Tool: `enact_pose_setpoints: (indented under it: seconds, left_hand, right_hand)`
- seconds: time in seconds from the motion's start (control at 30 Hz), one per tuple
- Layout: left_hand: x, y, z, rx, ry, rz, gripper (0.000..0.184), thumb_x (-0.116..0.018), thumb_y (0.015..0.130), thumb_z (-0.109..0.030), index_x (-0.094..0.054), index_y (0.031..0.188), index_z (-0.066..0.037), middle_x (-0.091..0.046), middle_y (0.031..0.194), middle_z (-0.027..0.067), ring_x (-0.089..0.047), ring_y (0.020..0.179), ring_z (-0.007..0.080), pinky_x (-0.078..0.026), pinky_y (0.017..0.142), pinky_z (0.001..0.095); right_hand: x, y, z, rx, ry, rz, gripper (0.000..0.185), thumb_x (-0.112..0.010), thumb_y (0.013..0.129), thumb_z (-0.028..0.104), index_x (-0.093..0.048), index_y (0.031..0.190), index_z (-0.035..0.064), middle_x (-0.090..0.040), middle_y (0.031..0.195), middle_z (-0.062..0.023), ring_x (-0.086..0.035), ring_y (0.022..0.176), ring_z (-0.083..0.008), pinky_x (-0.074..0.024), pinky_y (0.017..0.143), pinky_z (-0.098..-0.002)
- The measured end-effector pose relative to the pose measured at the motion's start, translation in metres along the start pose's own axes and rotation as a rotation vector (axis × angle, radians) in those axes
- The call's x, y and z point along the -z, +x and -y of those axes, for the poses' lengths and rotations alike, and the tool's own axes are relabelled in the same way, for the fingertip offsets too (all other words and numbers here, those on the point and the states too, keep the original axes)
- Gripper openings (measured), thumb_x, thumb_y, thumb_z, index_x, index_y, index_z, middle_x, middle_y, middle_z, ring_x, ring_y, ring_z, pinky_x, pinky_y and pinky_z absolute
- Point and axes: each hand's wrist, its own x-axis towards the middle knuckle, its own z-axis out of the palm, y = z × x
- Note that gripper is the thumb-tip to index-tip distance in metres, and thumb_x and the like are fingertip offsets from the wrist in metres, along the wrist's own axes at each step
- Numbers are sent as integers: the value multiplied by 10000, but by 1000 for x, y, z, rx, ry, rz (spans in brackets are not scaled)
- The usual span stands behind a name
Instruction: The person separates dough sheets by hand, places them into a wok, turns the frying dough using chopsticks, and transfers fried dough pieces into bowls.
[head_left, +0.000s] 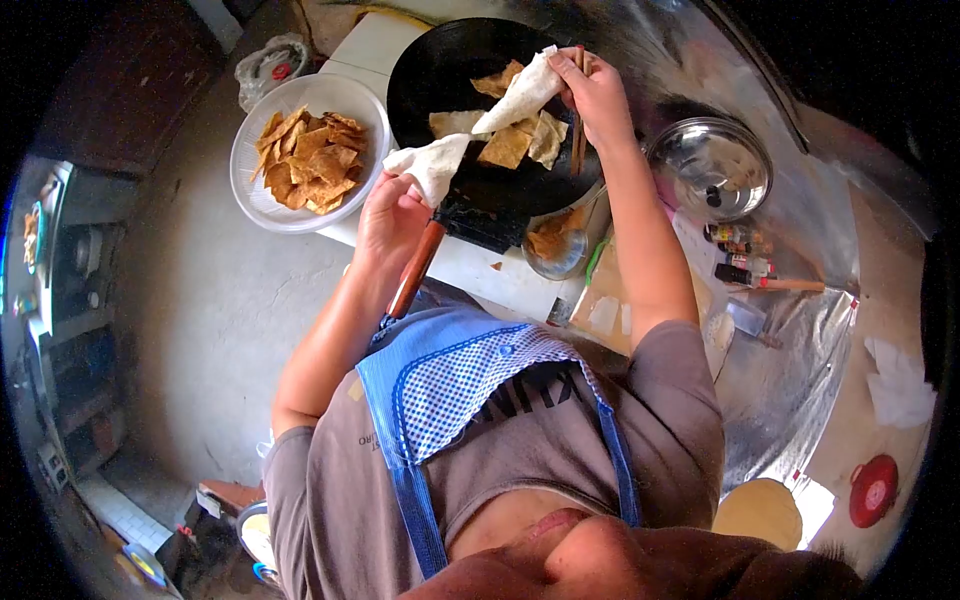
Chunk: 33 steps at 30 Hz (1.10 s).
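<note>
Over the black wok (420, 90), my left hand (390, 218) pinches one end of a white piece of dough (432, 168), close to the wok's wooden handle (415, 270). My right hand (592, 95) pinches white dough (522, 97) higher up and also holds a pair of chopsticks (580, 140) pointing down. Between the hands the dough narrows; I cannot tell whether it is one piece or two. Below it in the wok lie several pale to golden fried pieces (506, 147). Browned chips (315, 160) fill part of a white plastic basket (243, 175) at left.
Right of the wok stand a shiny metal bowl (740, 200), a small bowl with brown bits (556, 245), a cutting board (605, 290) and several small bottles (738, 240). Foil (790, 390) covers the right side. A plastic bag (270, 68) lies behind the basket.
</note>
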Motion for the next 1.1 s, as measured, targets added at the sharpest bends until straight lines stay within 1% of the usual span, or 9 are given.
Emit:
enact_pose_setpoints:
  seconds: [0.13, 0.33, 0.5, 0.8, 0.87, 0.9, 1.0, 1.07, 1.1]
  left_hand:
    - [19, 2, -9, -51, -43, -29, 373, -552, 845, -42, -450, 1200, 10, -554, 1195, 142, -550, 1115, 254, -421, 1005, 391]
    - [11, -10, -23, -8, 16, 24, 320, -559, 873, -87, -480, 1172, -5, -579, 1157, 122, -571, 1078, 242, -438, 979, 398]
    - [3, -23, -26, 16, 285, -116, 272, -541, 927, -168, -496, 1164, -40, -604, 1092, 84, -608, 986, 206, -509, 853, 375]
    - [-8, -35, -27, 64, 423, -139, 311, -528, 936, -166, -494, 1227, -61, -604, 1075, 65, -609, 973, 183, -533, 815, 384]
    - [-9, -35, -28, 98, 385, -89, 315, -509, 945, -178, -493, 1237, -61, -602, 1096, 77, -611, 990, 202, -533, 827, 406]
    - [-11, -36, -28, 103, 389, -86, 315, -509, 945, -178, -493, 1237, -61, -602, 1096, 77, -611, 990, 202, -533, 827, 406]
    - [-14, -37, -25, 94, 358, -95, 352, -508, 945, -188, -494, 1263, -39, -596, 1142, 105, -614, 1017, 222, -529, 856, 405]
    - [-11, -39, -23, 131, 317, -84, 349, -517, 943, -194, -504, 1250, -30, -596, 1144, 104, -611, 1023, 223, -523, 867, 410]
    - [-9, -40, -22, 139, 315, -81, 340, -516, 945, -193, -511, 1239, -21, -595, 1146, 108, -605, 1036, 230, -511, 884, 421]
  right_hand:
    - [0, 36, -27, 24, -169, 39, 176, -642, 880, 218, -653, 900, 44, -633, 804, 13, -569, 697, -73, -473, 627, -258]
    - [-11, 80, -74, 218, -699, 39, 452, -643, 819, 446, -673, 1005, 35, -675, 867, -156, -666, 797, -281, -515, 726, -385]
    - [-31, 103, -94, -23, -886, 59, 435, -631, 815, 449, -689, 951, 40, -671, 827, -153, -655, 756, -296, -514, 712, -429]
    - [-74, 103, -97, 45, -891, 149, 388, -598, 833, 458, -700, 745, 94, -668, 741, -119, -645, 711, -301, -510, 702, -413]
    - [-75, 83, -69, 317, -790, 64, 382, -587, 834, 459, -696, 781, 97, -668, 736, -123, -643, 726, -319, -509, 721, -423]
    - [-69, 74, -53, 276, -848, 145, 348, -573, 882, 382, -669, 1031, 82, -690, 903, -110, -662, 872, -263, -503, 765, -333]
    - [-44, 37, -17, 382, -613, 113, 301, -513, 927, 315, -663, 1025, 74, -681, 939, -101, -654, 899, -257, -499, 771, -330]
    - [-18, 18, -3, 658, -761, 72, 274, -455, 949, 253, -646, 1002, 64, -669, 967, -89, -643, 899, -243, -495, 768, -330]
    - [4, 19, -12, 974, -963, 24, 251, -434, 945, 223, -617, 964, 51, -650, 937, -81, -624, 874, -240, -486, 762, -328]
